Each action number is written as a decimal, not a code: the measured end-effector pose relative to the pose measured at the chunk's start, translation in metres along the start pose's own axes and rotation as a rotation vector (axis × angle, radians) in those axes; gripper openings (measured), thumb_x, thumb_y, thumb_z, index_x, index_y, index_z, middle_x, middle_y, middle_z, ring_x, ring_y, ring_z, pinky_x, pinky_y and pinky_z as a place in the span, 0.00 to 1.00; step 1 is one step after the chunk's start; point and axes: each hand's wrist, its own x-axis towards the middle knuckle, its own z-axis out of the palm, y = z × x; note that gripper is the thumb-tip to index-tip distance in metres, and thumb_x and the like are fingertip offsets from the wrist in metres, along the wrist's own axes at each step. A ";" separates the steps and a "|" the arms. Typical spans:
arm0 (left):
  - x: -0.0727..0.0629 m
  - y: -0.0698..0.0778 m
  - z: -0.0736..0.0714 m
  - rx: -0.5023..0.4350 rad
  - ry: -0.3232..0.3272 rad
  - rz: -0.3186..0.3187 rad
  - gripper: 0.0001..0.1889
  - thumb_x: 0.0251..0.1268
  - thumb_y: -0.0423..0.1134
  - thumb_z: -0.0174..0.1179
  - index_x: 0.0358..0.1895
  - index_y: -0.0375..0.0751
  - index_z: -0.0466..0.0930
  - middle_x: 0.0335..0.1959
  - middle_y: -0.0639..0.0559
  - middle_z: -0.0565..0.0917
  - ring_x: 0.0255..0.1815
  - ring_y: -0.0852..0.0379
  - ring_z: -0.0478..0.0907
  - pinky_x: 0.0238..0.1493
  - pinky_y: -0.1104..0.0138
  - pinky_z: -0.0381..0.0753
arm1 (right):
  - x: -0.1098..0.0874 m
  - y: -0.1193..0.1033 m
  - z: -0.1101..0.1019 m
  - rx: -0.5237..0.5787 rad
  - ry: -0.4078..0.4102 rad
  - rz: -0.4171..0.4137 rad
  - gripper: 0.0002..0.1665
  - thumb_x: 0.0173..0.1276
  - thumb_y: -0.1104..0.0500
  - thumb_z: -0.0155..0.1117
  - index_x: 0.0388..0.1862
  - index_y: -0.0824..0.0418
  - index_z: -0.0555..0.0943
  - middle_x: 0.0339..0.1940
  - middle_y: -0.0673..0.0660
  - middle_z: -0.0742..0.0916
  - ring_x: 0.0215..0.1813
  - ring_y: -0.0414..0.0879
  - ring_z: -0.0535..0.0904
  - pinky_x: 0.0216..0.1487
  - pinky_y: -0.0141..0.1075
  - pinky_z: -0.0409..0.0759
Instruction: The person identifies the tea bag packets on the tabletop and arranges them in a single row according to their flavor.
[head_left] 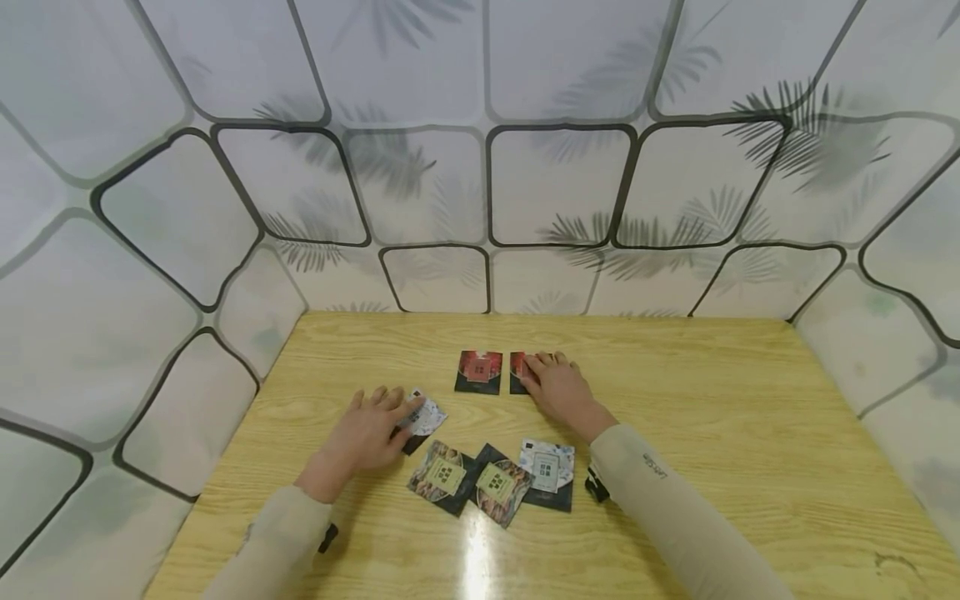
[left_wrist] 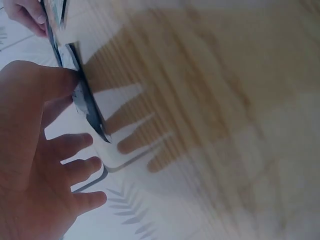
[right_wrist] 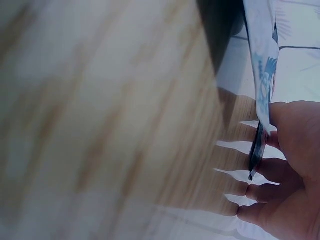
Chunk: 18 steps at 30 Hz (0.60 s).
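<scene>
The left hand [head_left: 371, 429] reaches forward and inward, palm down, fingers spread and nearly straight; its index finger lies on a white-and-black packet [head_left: 426, 419] and its thumb is at that packet's edge. The right hand [head_left: 561, 387] stretches farther forward, also palm down, its extended fingers laid over a red-and-black packet [head_left: 517, 375] and covering the packet's right side. Both forearms angle inward in pale, smooth sleeves, the left sleeve [head_left: 281, 533] and the right sleeve [head_left: 667, 500], with a small dark device showing beside each wrist.

Just left of the right hand's fingertips lies a matching red packet [head_left: 479, 372], squarish and set straight. Between the hands and nearer the body, a tilted brown-patterned packet [head_left: 444, 477] overlaps a second brown-patterned packet [head_left: 501, 485] at the edge; that one meets a white-topped packet [head_left: 547, 473] just left of the right sleeve. All are thin and flat, with a printed label panel on those that show whole.

Under both hands spreads a yellowish wood-grain table [head_left: 675, 375]; beyond them rises a pale wall covering [head_left: 555, 183] with rounded grey outlines and feathery leaf prints.
</scene>
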 end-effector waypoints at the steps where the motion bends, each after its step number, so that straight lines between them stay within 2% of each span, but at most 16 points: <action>1: 0.001 0.000 0.000 -0.005 -0.009 -0.007 0.29 0.80 0.47 0.58 0.80 0.49 0.70 0.76 0.31 0.73 0.75 0.25 0.69 0.74 0.27 0.63 | 0.000 0.000 0.000 0.000 0.001 -0.002 0.34 0.86 0.44 0.51 0.83 0.58 0.67 0.79 0.66 0.75 0.80 0.72 0.66 0.76 0.68 0.68; 5: 0.004 0.002 0.002 -0.023 -0.017 -0.031 0.30 0.82 0.50 0.56 0.80 0.44 0.68 0.79 0.32 0.69 0.79 0.26 0.66 0.76 0.28 0.60 | 0.000 0.000 0.001 -0.001 0.002 -0.009 0.34 0.86 0.44 0.51 0.83 0.58 0.67 0.79 0.67 0.75 0.80 0.72 0.66 0.75 0.68 0.69; 13: 0.014 0.006 0.006 -0.047 0.000 -0.070 0.31 0.83 0.49 0.53 0.79 0.34 0.67 0.80 0.34 0.68 0.81 0.28 0.63 0.77 0.29 0.59 | 0.002 0.002 0.003 0.014 -0.025 0.011 0.35 0.87 0.43 0.50 0.84 0.57 0.65 0.81 0.66 0.72 0.82 0.72 0.63 0.78 0.68 0.66; 18: 0.020 0.006 0.008 -0.061 -0.025 -0.092 0.30 0.85 0.48 0.51 0.81 0.37 0.64 0.81 0.33 0.67 0.80 0.27 0.64 0.77 0.29 0.60 | 0.001 0.001 0.002 0.013 -0.020 0.013 0.35 0.87 0.44 0.50 0.84 0.58 0.66 0.80 0.67 0.73 0.81 0.72 0.63 0.77 0.68 0.66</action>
